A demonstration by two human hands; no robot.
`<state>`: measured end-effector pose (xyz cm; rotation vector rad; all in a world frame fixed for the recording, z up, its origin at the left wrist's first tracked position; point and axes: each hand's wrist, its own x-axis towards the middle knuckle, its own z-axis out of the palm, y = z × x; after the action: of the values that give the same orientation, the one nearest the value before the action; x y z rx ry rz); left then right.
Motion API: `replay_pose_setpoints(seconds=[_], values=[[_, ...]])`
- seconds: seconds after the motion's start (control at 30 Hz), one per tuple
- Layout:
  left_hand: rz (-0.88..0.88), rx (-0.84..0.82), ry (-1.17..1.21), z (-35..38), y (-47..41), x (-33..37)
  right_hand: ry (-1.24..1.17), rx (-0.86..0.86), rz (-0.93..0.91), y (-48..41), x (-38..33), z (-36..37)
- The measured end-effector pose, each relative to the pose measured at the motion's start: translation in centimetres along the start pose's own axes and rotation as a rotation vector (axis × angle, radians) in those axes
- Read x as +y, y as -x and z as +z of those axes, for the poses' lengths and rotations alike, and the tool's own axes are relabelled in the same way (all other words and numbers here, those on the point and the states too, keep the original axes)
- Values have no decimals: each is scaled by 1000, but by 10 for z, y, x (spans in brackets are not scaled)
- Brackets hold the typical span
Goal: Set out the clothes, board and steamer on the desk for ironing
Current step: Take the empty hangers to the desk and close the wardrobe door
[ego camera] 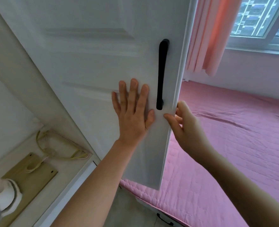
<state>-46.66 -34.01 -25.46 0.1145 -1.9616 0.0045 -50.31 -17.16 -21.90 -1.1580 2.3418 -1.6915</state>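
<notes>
A person's two bare arms reach forward to a white panelled cupboard door (86,63) that stands partly open. The left hand (134,112) lies flat against the door's front face, fingers straight and slightly spread, palm pressed to the panel just left of a long black handle (161,74) that runs upright near the door's free edge. The left hand does not touch the handle. The right hand (188,126) grips the door's free edge just below the handle: its thumb lies on the front face while the other fingers curl round behind the edge. To the left of the door, low inside the open cupboard, a flat tan board (33,176) with small holes lies on the cupboard floor, well apart from both hands. A loop of yellow-green cord (58,148) rests behind the board. A white rounded object (6,195) with a grey band sits on the board's near end, too blurred to identify. To the right of the door, a pink quilted bed cover (234,136) spreads out beneath a pink curtain (209,38) and a window (263,15).
</notes>
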Motion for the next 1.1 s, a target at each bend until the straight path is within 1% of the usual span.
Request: replay_pose_setpoints(seconds=[0.13, 0.27, 0.4, 0.57, 0.73, 0.87, 1.1], values=[[-28, 29, -78, 28, -10, -2, -62, -37, -28, -35, 23, -9], [-30, 28, -150, 49, -17, -9, -156, -84, -9, -63, 39, -12], [8, 17, -235, 62, -18, -21, -219, -120, -15, -87, 54, -11], [85, 2, -368, 79, -24, -45, -240, -165, -32, -119, 70, -7], [120, 29, -449, 98, -30, -66, -231, -132, -87, -157, 87, 8], [92, 28, -467, 118, -38, -81, -181, -101, -79, -190, 96, 23], [24, -70, -574, 137, -47, -106, -292, -135, -59, -244, 112, 52]])
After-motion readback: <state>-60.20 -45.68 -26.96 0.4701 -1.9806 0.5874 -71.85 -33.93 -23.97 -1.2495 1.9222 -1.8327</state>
